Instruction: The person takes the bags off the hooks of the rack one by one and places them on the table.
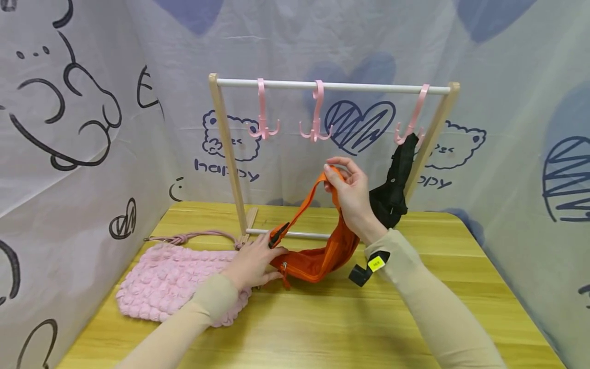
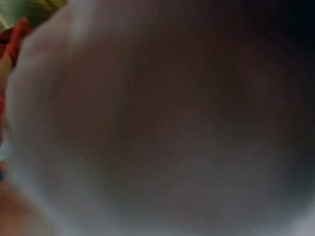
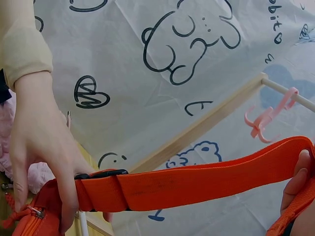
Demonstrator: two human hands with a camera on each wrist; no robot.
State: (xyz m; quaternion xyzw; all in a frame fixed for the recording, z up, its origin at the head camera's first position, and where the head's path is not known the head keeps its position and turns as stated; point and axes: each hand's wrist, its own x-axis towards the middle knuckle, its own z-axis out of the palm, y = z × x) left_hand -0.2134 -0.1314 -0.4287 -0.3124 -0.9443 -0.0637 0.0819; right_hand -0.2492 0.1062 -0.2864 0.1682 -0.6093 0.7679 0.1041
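Observation:
An orange waist bag [image 1: 338, 246] with a zip and a wide strap [image 1: 305, 204] hangs between my two hands, above the table. My right hand [image 1: 354, 197] is raised and pinches the top of the strap loop between thumb and fingers. At the bag's left end, beside the black buckle [image 1: 278, 236], my left hand [image 1: 255, 262] grips the bag near its zip pull. The right wrist view shows the strap [image 3: 197, 183] stretched between both hands. A blurred close-up of the left hand fills most of the left wrist view.
A wooden rack with a white bar [image 1: 359, 87] stands at the back. From it hang a left pink hook [image 1: 262, 115], a middle pink hook [image 1: 317, 115] and a right pink hook [image 1: 415, 115] carrying a black bag [image 1: 392, 192]. A pink puffy bag [image 1: 170, 279] lies at left.

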